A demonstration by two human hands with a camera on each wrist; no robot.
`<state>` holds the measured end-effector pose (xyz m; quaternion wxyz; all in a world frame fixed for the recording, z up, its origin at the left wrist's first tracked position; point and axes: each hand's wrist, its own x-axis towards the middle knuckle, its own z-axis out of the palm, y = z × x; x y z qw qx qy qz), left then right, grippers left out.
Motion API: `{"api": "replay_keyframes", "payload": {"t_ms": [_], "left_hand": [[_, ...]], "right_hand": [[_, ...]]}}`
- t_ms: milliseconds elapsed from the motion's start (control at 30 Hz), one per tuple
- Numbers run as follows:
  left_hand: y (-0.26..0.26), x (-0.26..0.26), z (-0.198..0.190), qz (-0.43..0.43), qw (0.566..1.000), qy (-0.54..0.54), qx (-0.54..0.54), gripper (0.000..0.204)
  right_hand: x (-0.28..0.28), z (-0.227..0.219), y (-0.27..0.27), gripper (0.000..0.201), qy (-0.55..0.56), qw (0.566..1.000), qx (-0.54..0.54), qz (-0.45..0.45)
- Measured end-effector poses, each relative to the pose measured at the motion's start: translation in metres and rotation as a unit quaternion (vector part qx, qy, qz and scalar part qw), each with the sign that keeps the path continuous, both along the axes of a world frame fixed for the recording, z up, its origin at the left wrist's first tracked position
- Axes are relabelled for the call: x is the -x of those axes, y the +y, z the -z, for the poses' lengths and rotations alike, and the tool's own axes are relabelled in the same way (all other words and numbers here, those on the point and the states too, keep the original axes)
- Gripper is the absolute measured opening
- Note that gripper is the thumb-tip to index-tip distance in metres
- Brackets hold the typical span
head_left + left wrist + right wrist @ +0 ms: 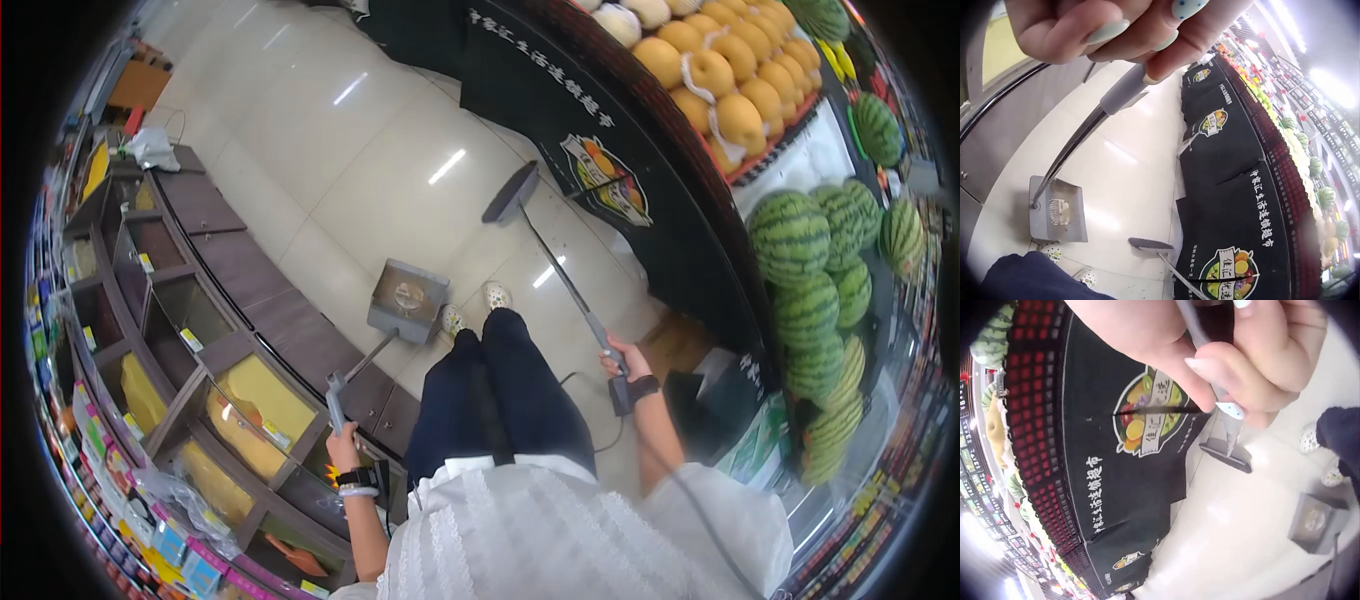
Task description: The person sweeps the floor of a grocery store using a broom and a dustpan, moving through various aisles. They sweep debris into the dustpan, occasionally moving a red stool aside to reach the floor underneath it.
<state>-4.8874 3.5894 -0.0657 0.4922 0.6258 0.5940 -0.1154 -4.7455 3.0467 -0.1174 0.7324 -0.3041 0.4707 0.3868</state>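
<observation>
My left hand (344, 446) grips the grey handle of a long-handled dustpan (408, 292). The pan rests on the floor left of my shoes with some pale debris in it. In the left wrist view the fingers (1166, 37) curl round the handle top. My right hand (626, 358) holds the grey shaft of a broom (512, 190). Its dark head lies on the tiles by the foot of the fruit stand, ahead and to the right of my shoes. In the right wrist view the fingers (1260, 375) wrap the shaft.
A fruit stand with a black cloth skirt (545, 110) runs along the right, bearing yellow pears (740, 120) and watermelons (805, 310). On the left stands a shelf of bins (235, 400) above dark cabinets (240, 265). Shiny tiled floor (370, 150) stretches between them.
</observation>
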Motion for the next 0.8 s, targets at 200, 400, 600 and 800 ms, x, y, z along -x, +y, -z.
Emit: {"api": "replay_keyframes", "payload": {"t_ms": [200,400,600,800], "left_hand": [[-0.002,-0.036,0.001,0.048,0.998,-0.017,-0.023,0.02],[-0.008,-0.04,0.003,0.076,0.996,-0.052,-0.013,0.019],[-0.023,-0.06,-0.012,0.047,0.997,-0.065,0.0,0.019],[-0.024,-0.061,-0.014,0.051,0.996,-0.067,0.014,0.018]], "right_hand": [[-0.011,-0.127,-0.002,0.047,-0.103,0.956,0.213,-0.173],[-0.028,-0.116,0.018,0.044,-0.383,0.542,0.527,-0.531],[-0.1,-0.006,0.055,0.053,-0.255,0.514,0.579,-0.579],[-0.068,0.006,0.045,0.055,-0.216,0.539,0.565,-0.587]]}}
